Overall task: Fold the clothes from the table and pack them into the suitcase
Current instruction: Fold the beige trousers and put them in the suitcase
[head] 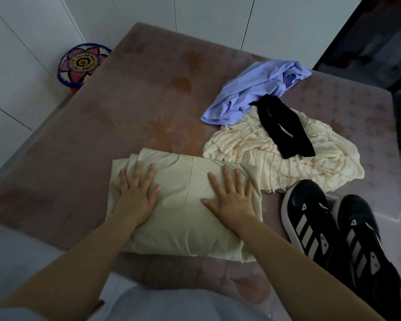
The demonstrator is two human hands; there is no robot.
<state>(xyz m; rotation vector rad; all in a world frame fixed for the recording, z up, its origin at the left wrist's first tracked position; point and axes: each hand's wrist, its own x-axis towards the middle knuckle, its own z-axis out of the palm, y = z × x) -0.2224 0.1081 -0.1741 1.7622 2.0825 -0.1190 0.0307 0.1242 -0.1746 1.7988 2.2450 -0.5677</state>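
1. Far left: a round flower-patterned object point(81, 63) stands beside the surface point(137, 107). It may be a basket or a stool; this cannot be told, and no contents show.
2. Left hand point(134, 195): fingers straight and spread, pressed flat on the left half of the folded beige garment point(185, 218). It grips nothing.
3. Folded beige garment: lies near the front edge of the surface as a thick bundle, with loose layers showing at its left end. Hazard: if it is lifted by the top only, the layers are likely to slide and the fold to open. Support it from beneath at both ends.
4. Right hand point(232, 198): fingers straight and spread, flat on the right half of the same garment.
5. Unfolded pile: a blue shirt point(252, 93) touches a cream garment point(287, 158), and a black piece point(285, 128) lies across the cream garment. Hazard: pulling the cream garment first would probably drag the black piece along.
6. Black shoes point(322, 228): on the surface, just beside the folded garment and against the cream one. Hazard: the soles may soil the fabric.
7. Suitcase: not in view, so its contents cannot be told.
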